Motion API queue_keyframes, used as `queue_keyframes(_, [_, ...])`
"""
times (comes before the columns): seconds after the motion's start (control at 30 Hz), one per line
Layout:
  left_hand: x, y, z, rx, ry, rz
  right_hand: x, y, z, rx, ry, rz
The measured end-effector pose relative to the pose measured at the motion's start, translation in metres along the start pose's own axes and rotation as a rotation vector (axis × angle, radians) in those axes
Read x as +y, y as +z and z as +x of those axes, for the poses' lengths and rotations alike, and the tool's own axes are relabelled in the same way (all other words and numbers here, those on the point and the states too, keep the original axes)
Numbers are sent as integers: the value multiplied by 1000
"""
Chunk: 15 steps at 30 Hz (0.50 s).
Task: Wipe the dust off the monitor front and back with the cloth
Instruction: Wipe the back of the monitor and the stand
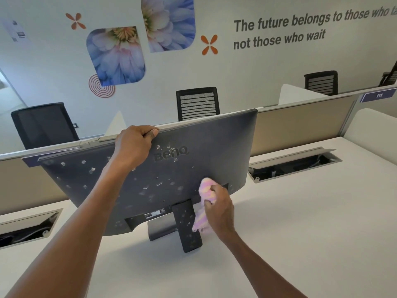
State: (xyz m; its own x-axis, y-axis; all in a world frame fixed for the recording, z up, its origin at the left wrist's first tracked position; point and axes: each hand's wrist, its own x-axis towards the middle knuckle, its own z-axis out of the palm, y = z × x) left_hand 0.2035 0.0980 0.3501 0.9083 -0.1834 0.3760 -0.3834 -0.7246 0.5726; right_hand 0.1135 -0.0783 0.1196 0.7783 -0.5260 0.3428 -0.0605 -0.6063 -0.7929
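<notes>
Right hand [219, 208] curled round bunched pink-and-yellow cloth [205, 195], pressing it on lower back panel of BenQ monitor [193, 168]; left hand [134, 145] grips monitor's top edge; monitor on stand [185, 224] on white desk [279, 233], back toward camera, long axis left-right, speckled with pale spots; open desk cable trays [294, 163] hold cables.

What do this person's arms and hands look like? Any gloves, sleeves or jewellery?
Both arms are bare from the bottom edge of the picture up to the hands: no sleeves show. The left hand and the right hand wear no gloves. No watch, bracelet or ring can be seen on either wrist or on the fingers that show. No markings or cables on them.
</notes>
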Motion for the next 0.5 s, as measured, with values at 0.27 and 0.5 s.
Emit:
queue_keyframes(0.27, [1, 1, 0, 13, 3, 21, -5, -13, 12, -27, -138, 0])
queue_keyframes(0.5, [0, 2, 1, 12, 13, 22, 6, -34, 36, 94, 78, -15])
